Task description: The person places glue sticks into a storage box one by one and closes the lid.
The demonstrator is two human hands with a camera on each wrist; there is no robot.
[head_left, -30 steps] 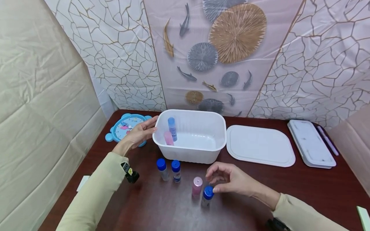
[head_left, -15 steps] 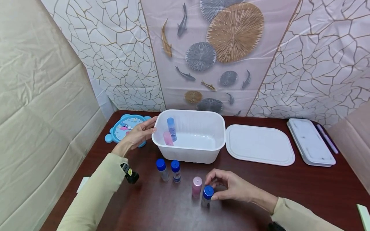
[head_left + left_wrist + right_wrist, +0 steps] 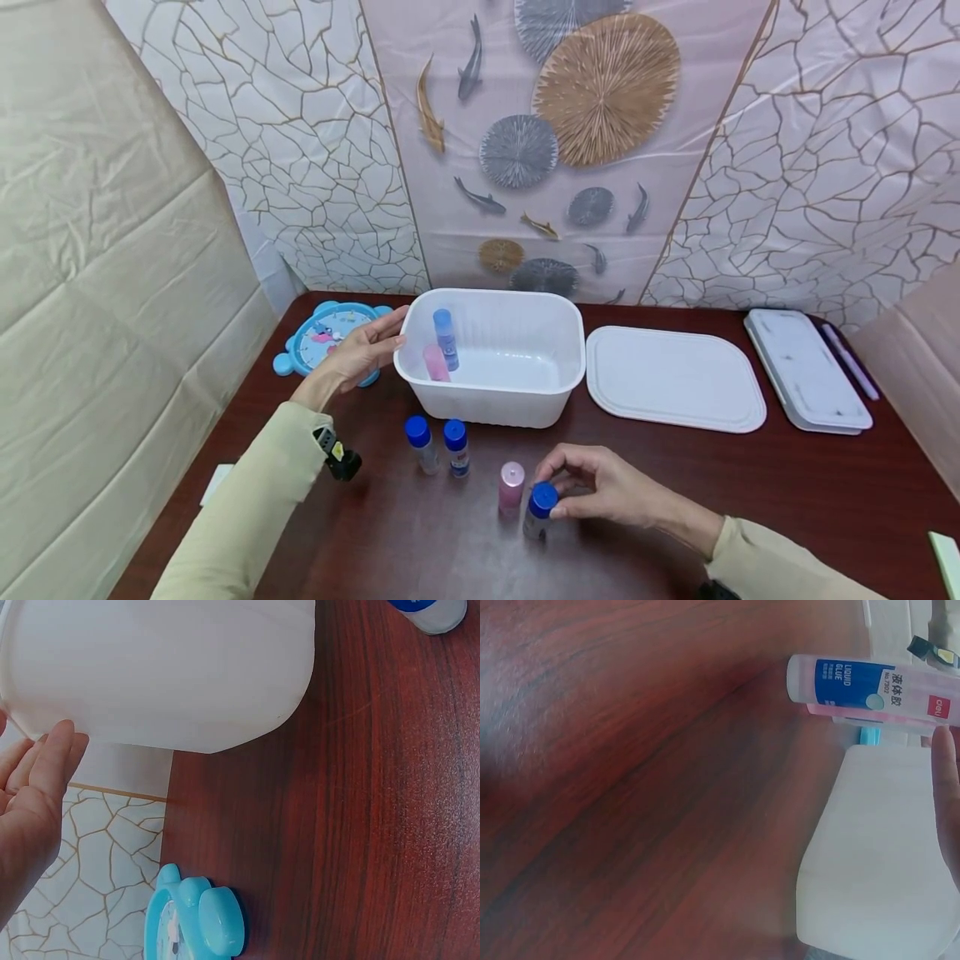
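Pinching glue bottle [image 3: 539, 510], fingers [image 3: 573, 482] curled.

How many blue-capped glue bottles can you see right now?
4: one standing in the white tub, two side by side before it, one gripped by the right hand. Others could be hidden.

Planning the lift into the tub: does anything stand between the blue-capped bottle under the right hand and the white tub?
Nothing visible does. The right hand pinches the blue-capped glue bottle; bare table lies between it and the white tub. The pink-capped bottle stands beside it, leftward.

Bright, even light; the head view bends at its edges, and the right wrist view is softly blurred throughout.
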